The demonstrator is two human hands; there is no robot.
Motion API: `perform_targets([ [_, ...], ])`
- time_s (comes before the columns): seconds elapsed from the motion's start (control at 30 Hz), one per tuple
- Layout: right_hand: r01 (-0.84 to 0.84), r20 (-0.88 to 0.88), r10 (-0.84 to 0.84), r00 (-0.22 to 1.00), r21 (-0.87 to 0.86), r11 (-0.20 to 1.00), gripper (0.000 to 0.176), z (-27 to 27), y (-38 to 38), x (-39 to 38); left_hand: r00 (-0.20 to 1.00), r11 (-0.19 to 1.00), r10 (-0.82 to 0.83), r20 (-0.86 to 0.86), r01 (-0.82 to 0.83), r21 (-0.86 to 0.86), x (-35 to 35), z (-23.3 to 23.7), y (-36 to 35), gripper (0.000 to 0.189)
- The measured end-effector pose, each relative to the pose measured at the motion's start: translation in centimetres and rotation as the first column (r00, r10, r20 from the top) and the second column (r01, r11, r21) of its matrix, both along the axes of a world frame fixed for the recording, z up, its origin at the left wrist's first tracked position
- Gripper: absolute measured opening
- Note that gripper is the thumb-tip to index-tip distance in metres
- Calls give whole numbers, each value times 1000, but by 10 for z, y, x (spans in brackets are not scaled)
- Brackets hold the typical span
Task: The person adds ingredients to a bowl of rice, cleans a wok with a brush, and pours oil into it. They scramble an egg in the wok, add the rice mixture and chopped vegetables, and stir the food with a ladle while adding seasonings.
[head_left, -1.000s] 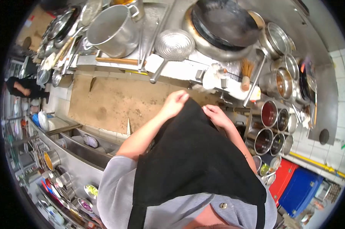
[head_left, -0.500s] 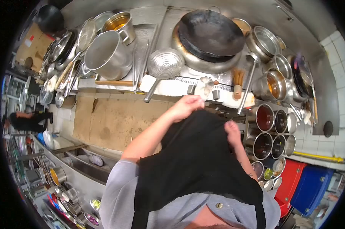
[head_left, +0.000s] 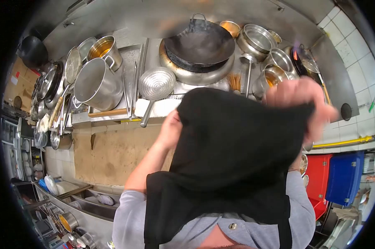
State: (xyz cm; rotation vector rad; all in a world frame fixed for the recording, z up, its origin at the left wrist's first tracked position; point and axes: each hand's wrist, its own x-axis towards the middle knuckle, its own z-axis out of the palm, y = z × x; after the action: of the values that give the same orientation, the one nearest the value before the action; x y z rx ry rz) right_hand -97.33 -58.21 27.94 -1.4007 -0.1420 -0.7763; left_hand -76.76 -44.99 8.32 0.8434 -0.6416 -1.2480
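A black apron [head_left: 241, 133] is lifted up and spread out in front of my chest, over a grey shirt. My left hand [head_left: 171, 128] is closed on its left side, the fingers partly behind the cloth. On the opposite side my right hand [head_left: 305, 99] grips the apron's upper right corner, smeared by motion. Beyond the cloth, a perforated skimmer [head_left: 157, 83] lies at the front of the stove, its handle toward me. A black wok [head_left: 200, 43] rests on the burner ring behind it.
At left stand a tall steel pot [head_left: 97, 85] and a smaller pot of amber liquid [head_left: 101, 49]. Several steel bowls and pots [head_left: 260, 39] crowd the right. A flame [head_left: 295, 54] shows at a far-right pan. Red [head_left: 318, 176] and blue [head_left: 344, 180] boxes stand lower right.
The apron has risen and spread wide, covering the containers at right. My right hand has moved up and right with it; my left hand has shifted left and lower. The view has turned rightward.
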Motion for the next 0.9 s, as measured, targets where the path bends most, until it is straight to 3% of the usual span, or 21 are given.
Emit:
perform_targets([
  [0.03, -83, -45, 81, 996, -56, 995, 55, 4, 5, -6, 994, 997, -70, 84, 71, -17, 16, -15, 3, 27],
  [0.1, -232, -328, 198, 924, -67, 970, 70, -19, 4, -6, 875, 992, -83, 477, 119, -46, 22, -35, 15, 32],
  [0.13, -293, -585, 246, 773, 16, 956, 59, -46, 2, -3, 765, 989, -59, 641, 131, -65, 25, -43, 21, 36],
  [0.17, -374, -626, 308, 717, 28, 927, 49, -104, -5, 1, 819, 928, -372, 437, 342, 148, 25, -48, 28, 37],
  [0.23, -348, -793, 160, 587, -69, 935, 48, -273, 2, -30, 598, 773, -600, 532, 262, 578, 33, -112, 62, 30],
  [0.27, -594, -965, -4, 261, -164, 788, 54, -363, 3, -63, 261, 646, -760, 595, 206, 735, 44, -181, 90, 30],
  [0.3, -363, -997, 18, -70, 42, 931, 56, -420, 25, -114, -131, 513, -839, 528, 130, 848, 54, -250, 118, 30],
  [0.33, 269, -871, 432, -232, 370, 889, 55, -434, 43, -138, -424, 213, -884, 198, 11, 977, 68, -340, 159, 33],
  [0.37, 378, -893, 403, -201, 309, 873, 52, -471, 52, -164, -459, 115, -887, 41, -135, 984, 76, -422, 209, 37],
  [0.4, 480, -918, 358, -172, 239, 844, 50, -500, 49, -180, -304, 177, -942, 143, -85, 981, 77, -414, 198, 39],
  [0.43, 231, -974, 109, -199, 62, 971, 46, -477, 50, -177, -143, 225, -965, 217, -38, 974, 78, -387, 201, 41],
  [0.47, 307, -976, 195, -96, 157, 939, 47, -476, 55, -177, 18, 265, -964, 265, 4, 964, 79, -356, 210, 42],
  [0.5, 142, -990, -29, -135, -48, 989, 54, -495, 59, -179, 132, 382, -921, 367, 112, 917, 79, -314, 187, 45],
  [0.53, -31, -957, -257, -137, -255, 966, 63, -516, 61, -184, 155, 475, -876, 458, 106, 873, 83, -308, 166, 44],
  [0.63, 23, -958, -8, -288, -15, 1000, 68, -493, 65, -137, 266, 718, -683, 680, 70, 693, 84, -275, 76, 46],
  [0.67, 69, -956, -2, -294, -23, 997, 66, -493, 72, -126, 480, 779, -566, 670, 47, 625, 72, -236, 39, 48],
  [0.73, 141, -950, 4, -311, -42, 989, 64, -494, 78, -111, 593, 949, -232, 771, -36, 313, 54, -210, -22, 58],
  [0.77, -172, -938, -58, -342, 2, 985, 60, -490, 55, -103, 642, 938, -214, 736, -76, 339, 47, -208, -52, 62],
  [0.8, -468, -929, -120, -351, 63, 881, 58, -482, 22, -92, 688, 921, -194, 699, -118, 372, 39, -205, -76, 66],
  [0.87, -218, -978, 102, -183, 141, 966, 57, -430, -41, -68, 614, 929, -6, 790, -288, 231, 21, -210, -118, 70],
  [0.9, -85, -983, -115, 145, -129, 988, 50, -410, -68, -60, 499, 916, -57, 865, -318, 244, 18, -222, -135, 72],
])
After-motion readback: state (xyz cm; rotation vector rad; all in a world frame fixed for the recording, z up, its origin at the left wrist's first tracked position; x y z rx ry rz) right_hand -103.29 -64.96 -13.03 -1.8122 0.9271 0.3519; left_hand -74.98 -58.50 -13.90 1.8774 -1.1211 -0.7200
